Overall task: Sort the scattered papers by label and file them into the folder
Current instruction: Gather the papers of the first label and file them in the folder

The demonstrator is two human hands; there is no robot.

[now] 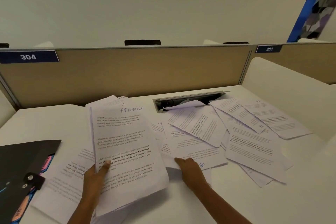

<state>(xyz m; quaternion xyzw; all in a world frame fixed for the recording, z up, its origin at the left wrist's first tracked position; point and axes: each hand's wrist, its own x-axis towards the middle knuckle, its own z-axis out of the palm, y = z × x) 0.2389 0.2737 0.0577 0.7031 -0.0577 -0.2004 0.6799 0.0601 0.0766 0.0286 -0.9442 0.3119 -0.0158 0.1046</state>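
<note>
My left hand grips a stack of printed sheets raised off the desk, thumb on the front; the top sheet has FINANCE handwritten at its head. My right hand pinches the near edge of a loose sheet lying upside down in the scattered papers that cover the middle and right of the white desk. A black folder with coloured divider tabs and a snap strap lies at the left edge. More sheets lie beneath the held stack, next to the folder.
A tan partition labelled 304 closes off the back of the desk. An open cable slot in the desk holds the corner of one sheet. A white side divider stands at the right.
</note>
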